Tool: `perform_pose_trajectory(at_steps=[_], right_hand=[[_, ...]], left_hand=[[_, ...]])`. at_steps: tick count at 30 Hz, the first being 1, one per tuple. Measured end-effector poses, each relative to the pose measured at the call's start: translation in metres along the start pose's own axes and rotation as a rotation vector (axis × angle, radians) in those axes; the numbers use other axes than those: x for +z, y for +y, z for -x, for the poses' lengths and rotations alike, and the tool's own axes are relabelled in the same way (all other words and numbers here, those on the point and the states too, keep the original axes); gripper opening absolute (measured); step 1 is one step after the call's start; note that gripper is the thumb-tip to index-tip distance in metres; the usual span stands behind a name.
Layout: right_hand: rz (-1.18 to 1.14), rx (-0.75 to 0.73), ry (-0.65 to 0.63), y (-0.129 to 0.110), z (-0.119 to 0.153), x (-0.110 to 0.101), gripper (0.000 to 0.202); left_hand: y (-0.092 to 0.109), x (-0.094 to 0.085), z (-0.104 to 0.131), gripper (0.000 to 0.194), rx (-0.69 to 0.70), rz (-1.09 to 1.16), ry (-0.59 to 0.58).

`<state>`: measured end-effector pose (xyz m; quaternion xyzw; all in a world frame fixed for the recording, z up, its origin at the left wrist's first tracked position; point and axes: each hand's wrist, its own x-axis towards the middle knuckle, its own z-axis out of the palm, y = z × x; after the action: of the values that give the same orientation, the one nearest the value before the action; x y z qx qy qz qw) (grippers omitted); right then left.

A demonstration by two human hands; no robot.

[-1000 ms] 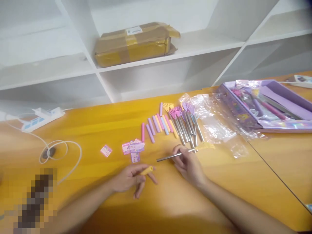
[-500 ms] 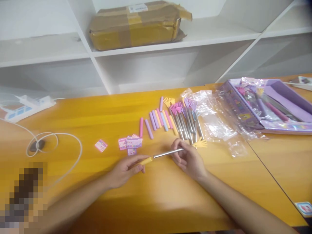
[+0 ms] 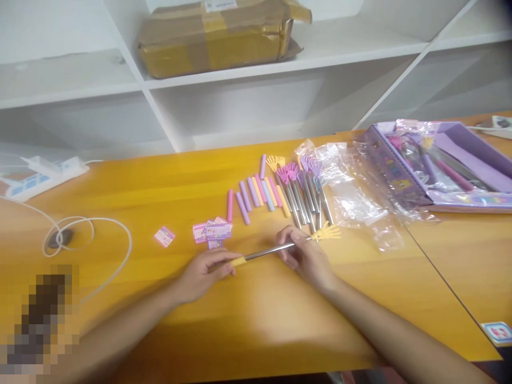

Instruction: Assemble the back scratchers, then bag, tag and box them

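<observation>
My left hand [image 3: 204, 274] is closed on a yellow handle sleeve [image 3: 239, 261], and the end of a metal rod meets the sleeve's right end. That rod belongs to a back scratcher [image 3: 266, 251] with a yellow hand-shaped head, which my right hand [image 3: 306, 256] grips near the head. How deep the rod sits in the sleeve is hidden. Beyond my hands lie several loose sleeves [image 3: 245, 196] in purple, pink, orange and blue. Beside them is a bunch of metal back scratchers [image 3: 298, 200] with pink, purple, yellow and blue heads.
Small printed cards [image 3: 212, 232] lie left of the sleeves. Clear plastic bags [image 3: 356, 192] spread to the right, against a purple display box [image 3: 408, 176] holding wrapped scratchers. A white cable [image 3: 130, 234] and power strip [image 3: 48, 176] are at left. Shelves hold a taped carton [image 3: 216, 42].
The gap between the rod's end and the yellow sleeve has closed; they now meet. The yellow head shows more fully beyond my right hand. The view has shifted slightly.
</observation>
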<state>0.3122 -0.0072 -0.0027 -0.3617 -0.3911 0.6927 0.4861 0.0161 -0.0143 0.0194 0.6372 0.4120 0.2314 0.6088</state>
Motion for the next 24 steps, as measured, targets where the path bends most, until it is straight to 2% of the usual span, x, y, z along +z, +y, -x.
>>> perform_pose_trajectory(at_steps=[9, 17, 24], right_hand=[[0.149, 0.014, -0.078, -0.0026, 0.0048, -0.0028, 0.044], [0.166, -0.06, -0.165, -0.0006, 0.0087, 0.0011, 0.041], [0.19, -0.046, -0.193, -0.0054, 0.0061, 0.0014, 0.044]], left_hand=[[-0.0014, 0.0009, 0.0011, 0.039, -0.013, 0.018, -0.012], [-0.003, 0.0035, 0.0018, 0.037, -0.037, 0.05, 0.015], [-0.001, 0.0019, 0.004, 0.037, -0.01, -0.06, -0.017]])
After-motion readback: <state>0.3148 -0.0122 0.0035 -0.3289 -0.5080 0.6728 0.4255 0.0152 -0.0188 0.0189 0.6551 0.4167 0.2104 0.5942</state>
